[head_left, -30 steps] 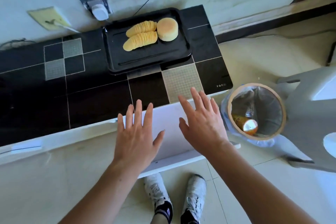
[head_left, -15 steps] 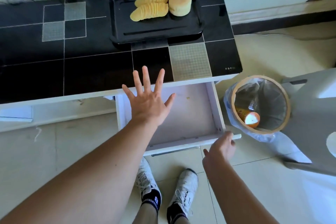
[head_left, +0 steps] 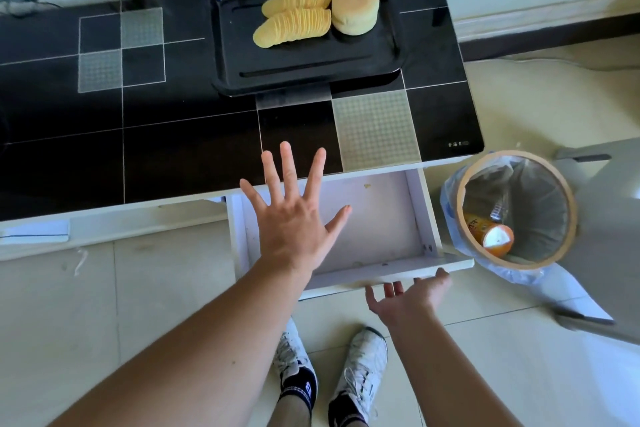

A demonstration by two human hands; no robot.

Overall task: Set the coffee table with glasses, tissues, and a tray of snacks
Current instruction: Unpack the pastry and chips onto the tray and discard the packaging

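drawer (head_left: 377,239) still open | right hand (head_left: 408,298) now palm-up under front | left hand (head_left: 294,222) unchanged

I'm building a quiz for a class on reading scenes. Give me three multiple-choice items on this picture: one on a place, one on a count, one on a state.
1. Where does the black tray stand?
A. on the floor
B. on the black coffee table
C. inside the drawer

2. How many rows of stacked crisps lie on the tray?
A. two
B. four
C. none

3. How is the white drawer?
A. shut
B. taken out and on the floor
C. pulled open, nothing visible inside but a few crumbs

Key: 1 B, the tray sits on the tabletop's far side. 2 A, two rows lie beside the round bun. 3 C, its pale bottom shows under the spread left hand, with the right hand under its front edge.
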